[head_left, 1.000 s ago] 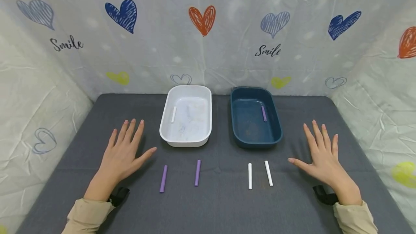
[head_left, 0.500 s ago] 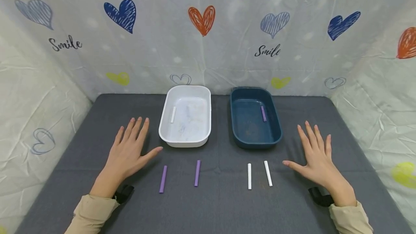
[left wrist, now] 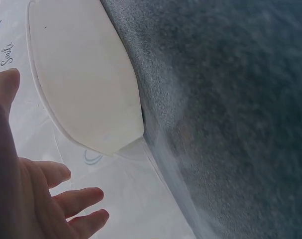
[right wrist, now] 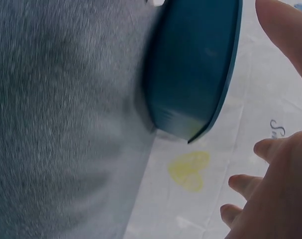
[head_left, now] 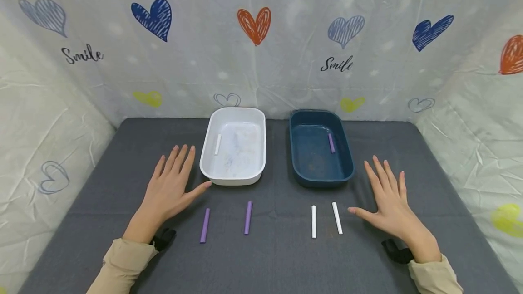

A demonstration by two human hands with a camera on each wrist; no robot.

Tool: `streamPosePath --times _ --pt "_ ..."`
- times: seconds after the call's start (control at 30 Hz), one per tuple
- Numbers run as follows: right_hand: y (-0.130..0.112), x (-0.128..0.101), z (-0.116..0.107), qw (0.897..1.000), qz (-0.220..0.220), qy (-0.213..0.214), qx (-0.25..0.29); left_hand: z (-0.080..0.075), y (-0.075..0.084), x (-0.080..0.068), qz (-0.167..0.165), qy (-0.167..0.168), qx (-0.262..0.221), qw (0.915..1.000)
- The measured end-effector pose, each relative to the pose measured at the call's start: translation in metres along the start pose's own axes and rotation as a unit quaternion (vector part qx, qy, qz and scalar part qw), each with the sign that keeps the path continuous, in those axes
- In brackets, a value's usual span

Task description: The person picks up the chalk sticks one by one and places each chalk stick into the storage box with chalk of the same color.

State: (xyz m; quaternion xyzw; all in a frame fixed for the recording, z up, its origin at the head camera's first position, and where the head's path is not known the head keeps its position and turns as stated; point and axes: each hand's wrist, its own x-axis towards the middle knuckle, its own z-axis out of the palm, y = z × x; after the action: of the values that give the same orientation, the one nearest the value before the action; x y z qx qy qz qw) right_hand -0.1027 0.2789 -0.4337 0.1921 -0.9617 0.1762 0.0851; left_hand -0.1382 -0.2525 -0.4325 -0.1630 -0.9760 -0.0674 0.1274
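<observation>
Left hand (head_left: 169, 189) and right hand (head_left: 390, 205), fingers spread and holding nothing, seemingly rest flat beside the chalks (head_left: 246, 217)

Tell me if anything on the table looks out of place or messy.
Nothing is spilled or damaged. The only smudges are faint marks on the floor of the white tray. One white stick lies in it, one purple stick in the blue tray; the rest lie in neat pairs in front.

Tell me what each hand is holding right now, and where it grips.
Nothing: the left hand and right hand are both open, fingers spread, holding no chalk stick.
</observation>
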Motion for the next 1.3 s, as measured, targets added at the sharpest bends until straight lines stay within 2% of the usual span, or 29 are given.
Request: streamPosePath --times 0.3,0.6,0.83,1.0,1.17,1.3 --pt "-0.009 -0.001 0.006 1.0 -0.018 -0.001 0.008 0.002 0.006 0.009 0.007 0.003 -0.007 0.9999" --pt "-0.023 -0.002 0.018 0.999 -0.037 -0.013 0.018 0.005 0.01 0.016 0.004 -0.011 -0.008 0.9999" --pt "-0.036 -0.003 0.026 0.997 -0.07 0.002 0.045 0.009 0.009 0.019 0.001 -0.025 -0.018 0.9995" --pt "-0.046 -0.006 0.03 0.996 -0.057 0.0 0.068 0.012 0.009 0.022 -0.001 -0.035 -0.027 0.999" --pt "-0.055 -0.007 0.032 0.995 -0.025 0.01 0.093 0.013 0.011 0.025 -0.001 -0.047 -0.04 0.9981" --pt "-0.06 -0.007 0.033 0.992 -0.022 0.01 0.122 0.012 0.012 0.027 -0.004 -0.059 -0.044 0.9973"
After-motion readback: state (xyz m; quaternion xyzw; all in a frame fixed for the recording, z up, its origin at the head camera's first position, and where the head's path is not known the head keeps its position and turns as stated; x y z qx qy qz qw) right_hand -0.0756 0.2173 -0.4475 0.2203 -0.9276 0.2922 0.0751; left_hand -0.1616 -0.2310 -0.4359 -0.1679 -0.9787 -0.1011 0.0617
